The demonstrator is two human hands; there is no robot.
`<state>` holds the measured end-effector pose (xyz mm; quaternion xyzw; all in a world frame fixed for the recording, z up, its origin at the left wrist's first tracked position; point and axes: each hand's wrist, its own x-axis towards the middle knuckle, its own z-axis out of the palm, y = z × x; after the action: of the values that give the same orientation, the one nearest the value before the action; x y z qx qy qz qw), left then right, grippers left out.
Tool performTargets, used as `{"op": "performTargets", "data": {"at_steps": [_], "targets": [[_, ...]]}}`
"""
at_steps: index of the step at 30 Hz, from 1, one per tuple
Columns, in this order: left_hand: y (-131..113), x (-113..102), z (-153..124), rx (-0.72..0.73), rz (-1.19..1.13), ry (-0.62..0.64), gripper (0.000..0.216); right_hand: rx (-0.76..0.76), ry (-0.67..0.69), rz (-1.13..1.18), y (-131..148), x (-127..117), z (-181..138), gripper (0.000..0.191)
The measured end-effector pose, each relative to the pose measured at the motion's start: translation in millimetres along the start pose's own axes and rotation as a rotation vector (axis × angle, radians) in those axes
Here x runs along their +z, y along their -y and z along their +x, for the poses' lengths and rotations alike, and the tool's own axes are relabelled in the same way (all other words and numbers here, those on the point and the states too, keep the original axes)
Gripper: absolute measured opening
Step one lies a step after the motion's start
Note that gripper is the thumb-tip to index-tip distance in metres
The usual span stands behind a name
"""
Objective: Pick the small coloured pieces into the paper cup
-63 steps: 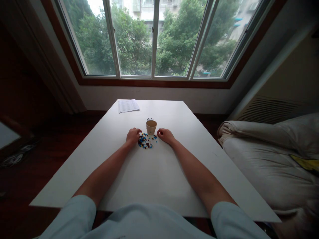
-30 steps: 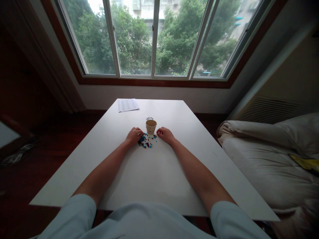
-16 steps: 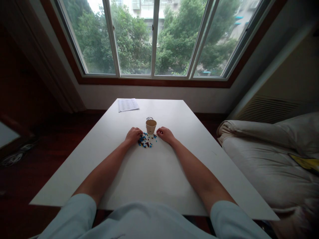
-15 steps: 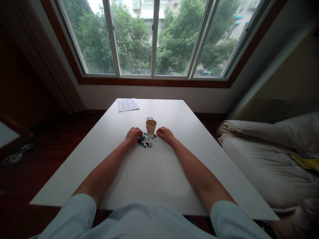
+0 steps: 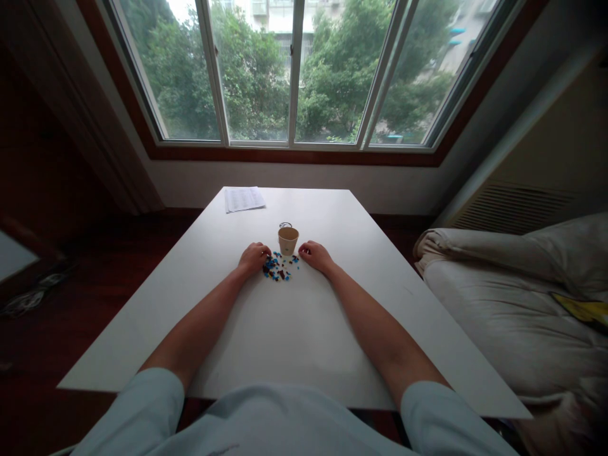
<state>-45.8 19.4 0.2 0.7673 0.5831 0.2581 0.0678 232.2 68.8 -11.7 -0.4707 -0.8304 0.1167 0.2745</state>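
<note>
A brown paper cup (image 5: 288,243) stands upright on the white table (image 5: 289,335), its mouth facing up. In front of it lies a scattered heap of small blue, dark and pale pieces (image 5: 278,272), too small to name. My left hand (image 5: 253,256) rests on the tabletop at the heap's left edge, fingers loosely bent and apart, with no held object visible. On the other side, my right hand (image 5: 315,254) lies just right of the cup with lightly curled fingers and a gap by the thumb. Neither hand touches the cup.
Behind the cup is a small dark-rimmed loop-like thing (image 5: 285,225), partly hidden. Sheets of printed paper (image 5: 244,199) lie at the table's far left corner. A padded pale sofa (image 5: 513,304) stands to the right, and a window (image 5: 294,76) is beyond the table.
</note>
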Motion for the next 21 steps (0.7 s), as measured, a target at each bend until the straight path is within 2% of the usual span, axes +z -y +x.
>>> {"op": "performTargets", "data": {"at_steps": [6, 13, 21], "targets": [[2.8, -0.7, 0.8, -0.009, -0.03, -0.019, 0.026, 0.027, 0.014, -0.012, 3.2, -1.6, -0.1, 0.013], [9.8, -2.3, 2.4, -0.071, -0.037, -0.054, 0.036, 0.029, 0.021, -0.014, 4.5, -2.8, -0.3, 0.014], [6.3, -2.9, 0.4, 0.047, -0.05, -0.022, 0.043, 0.025, 0.02, -0.013, 4.9, -2.9, -0.2, 0.014]]}}
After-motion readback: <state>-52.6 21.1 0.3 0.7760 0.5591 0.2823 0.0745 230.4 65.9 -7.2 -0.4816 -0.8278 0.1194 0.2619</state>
